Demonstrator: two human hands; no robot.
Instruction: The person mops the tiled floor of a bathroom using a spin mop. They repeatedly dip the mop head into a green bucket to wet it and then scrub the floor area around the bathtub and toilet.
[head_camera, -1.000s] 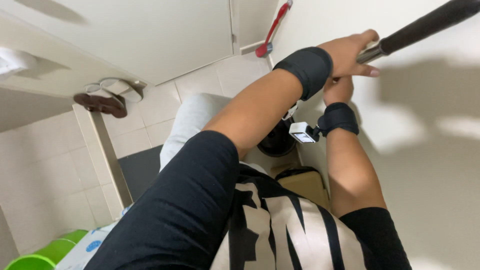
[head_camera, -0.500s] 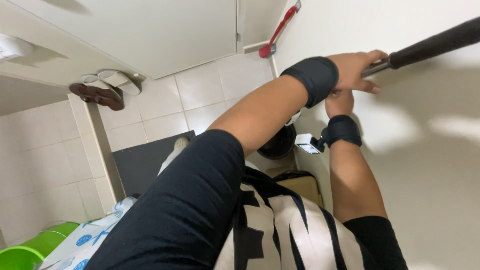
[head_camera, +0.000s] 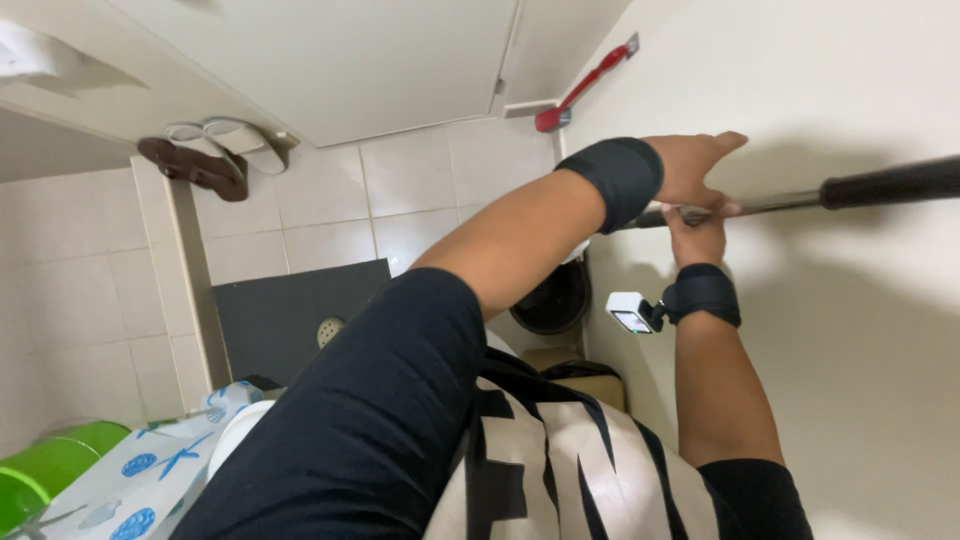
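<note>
Both hands, left hand (head_camera: 700, 165) and right hand (head_camera: 697, 238), remain clamped on the pole (head_camera: 800, 198), now lower against the wall (head_camera: 800, 80), indicating continued wall work.

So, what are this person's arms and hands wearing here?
Both hands are bare. The left hand has a wide black fabric wristband below it; the right hand has a narrower black wrist strap carrying a small white box-shaped device. Short black sleeves cover both upper arms, on a black top with cream lettering shapes.
</note>
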